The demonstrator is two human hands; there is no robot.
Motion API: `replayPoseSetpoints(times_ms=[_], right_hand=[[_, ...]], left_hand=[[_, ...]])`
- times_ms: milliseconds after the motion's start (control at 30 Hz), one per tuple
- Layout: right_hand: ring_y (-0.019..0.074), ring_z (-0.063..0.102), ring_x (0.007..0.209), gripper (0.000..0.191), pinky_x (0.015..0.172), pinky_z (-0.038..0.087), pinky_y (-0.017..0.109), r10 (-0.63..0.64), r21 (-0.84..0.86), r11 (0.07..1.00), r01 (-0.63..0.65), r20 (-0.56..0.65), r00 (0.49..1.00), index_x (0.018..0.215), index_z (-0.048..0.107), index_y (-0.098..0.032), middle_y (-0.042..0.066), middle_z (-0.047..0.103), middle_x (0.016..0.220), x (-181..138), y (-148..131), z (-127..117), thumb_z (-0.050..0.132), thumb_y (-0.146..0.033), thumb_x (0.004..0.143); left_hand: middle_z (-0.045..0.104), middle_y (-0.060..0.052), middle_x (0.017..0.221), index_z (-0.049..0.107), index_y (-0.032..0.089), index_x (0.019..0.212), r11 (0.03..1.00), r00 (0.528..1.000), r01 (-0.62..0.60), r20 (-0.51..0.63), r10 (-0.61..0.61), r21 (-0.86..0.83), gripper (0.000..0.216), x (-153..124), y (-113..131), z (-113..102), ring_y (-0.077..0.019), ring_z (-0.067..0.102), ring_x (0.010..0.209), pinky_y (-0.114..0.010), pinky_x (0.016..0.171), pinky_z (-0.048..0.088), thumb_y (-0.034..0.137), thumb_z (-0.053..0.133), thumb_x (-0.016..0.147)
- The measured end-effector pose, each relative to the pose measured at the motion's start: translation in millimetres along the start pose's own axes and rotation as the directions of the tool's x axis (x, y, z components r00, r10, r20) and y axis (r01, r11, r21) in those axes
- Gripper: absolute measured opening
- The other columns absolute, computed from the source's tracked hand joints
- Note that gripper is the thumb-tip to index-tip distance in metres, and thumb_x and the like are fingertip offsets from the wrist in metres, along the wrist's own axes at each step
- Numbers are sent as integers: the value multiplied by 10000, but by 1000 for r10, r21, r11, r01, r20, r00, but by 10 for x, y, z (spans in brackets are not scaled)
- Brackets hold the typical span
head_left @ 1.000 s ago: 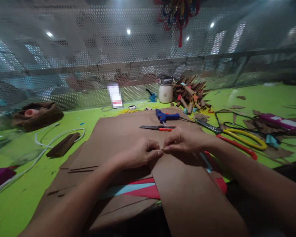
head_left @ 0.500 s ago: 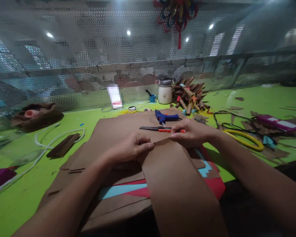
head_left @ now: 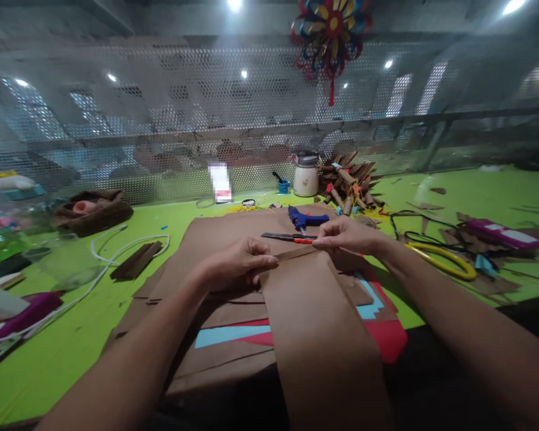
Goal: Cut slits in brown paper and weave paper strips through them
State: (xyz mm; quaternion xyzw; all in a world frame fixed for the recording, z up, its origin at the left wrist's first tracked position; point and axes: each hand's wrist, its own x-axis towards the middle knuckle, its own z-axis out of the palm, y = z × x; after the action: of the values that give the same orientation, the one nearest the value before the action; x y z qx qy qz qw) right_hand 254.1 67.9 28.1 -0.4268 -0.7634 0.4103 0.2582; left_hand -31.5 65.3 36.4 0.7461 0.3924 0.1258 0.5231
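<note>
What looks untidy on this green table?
Brown paper scraps lie scattered on the right side of the green table, around the yellow-handled scissors. The long brown paper strip, pinched by the left hand and right hand, overhangs the near table edge.

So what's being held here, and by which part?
A brown paper strip, pinched at its far edge: left hand at one corner, right hand at the other.

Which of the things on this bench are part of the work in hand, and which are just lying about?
In hand: brown paper strip, far edge pinched by the left hand and right hand; brown sheets under it.
Lying about: glue gun, cutter, yellow scissors, white cable, jar, paper rolls.
</note>
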Motion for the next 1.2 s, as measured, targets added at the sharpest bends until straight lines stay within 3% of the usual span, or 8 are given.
replayPoseSetpoints(times_ms=[267,400,567,800,900,1000,1100,1200], right_hand=[[105,519,600,415,579,398,252,-18,155,986,60,-260,965,755,588,-136,9,580,678,19,17,-22,630,-548,728],[105,501,575,504,537,389,247,15,207,978,18,-157,988,958,598,-143,8,567,709,44,-53,192,580,-603,753],[77,373,475,430,469,299,226,67,223,975,-16,-222,973,651,534,-156,-48,429,536,77,58,345,637,-567,727],[71,336,389,363,402,273,216,111,557,831,-6,-155,982,688,554,-164,-50,441,479,42,2,357,632,-512,760],[144,560,566,335,518,439,258,84,663,747,47,-165,983,887,631,-162,42,623,698,6,-124,350,619,-478,777],[214,628,875,468,752,498,339,12,685,720,109,-169,986,1187,568,-227,87,650,1043,-32,-217,350,649,-401,760],[233,621,931,650,789,495,356,-42,593,799,103,-115,993,1306,473,-289,78,633,1125,-51,-231,382,708,-348,703],[266,604,961,527,804,483,378,-123,450,887,107,5,992,1223,547,-259,103,640,1085,-46,-210,414,675,-413,735]], left_hand=[[425,53,514,481,155,624,988,997,-72,-19,70,-137,328,9,-89,-132,-65,368,466,-213,492,284,403,623,786],[421,55,562,473,157,663,932,997,-80,-22,77,-354,318,-18,-51,-1,-65,369,493,-216,515,295,404,632,783],[456,44,567,485,158,681,923,999,-46,-11,46,-381,293,-10,-65,12,-72,403,494,-224,525,322,389,618,803],[565,-8,687,571,146,811,888,991,-82,-128,26,-452,207,7,-87,-65,-101,508,611,-236,591,384,345,627,805],[589,-32,772,571,132,845,838,983,-146,-174,62,-525,192,42,-117,-73,-111,532,684,-241,645,405,295,656,789],[589,-39,827,573,131,884,757,983,-180,-144,113,-628,199,92,-148,-41,-112,540,720,-247,693,416,251,684,770],[572,-23,790,581,137,902,724,988,-132,-34,148,-677,213,145,-154,55,-98,528,677,-238,664,411,251,697,766],[558,-8,764,592,143,922,716,980,-95,61,189,-692,238,187,-128,187,-87,518,622,-227,604,395,265,710,755]])
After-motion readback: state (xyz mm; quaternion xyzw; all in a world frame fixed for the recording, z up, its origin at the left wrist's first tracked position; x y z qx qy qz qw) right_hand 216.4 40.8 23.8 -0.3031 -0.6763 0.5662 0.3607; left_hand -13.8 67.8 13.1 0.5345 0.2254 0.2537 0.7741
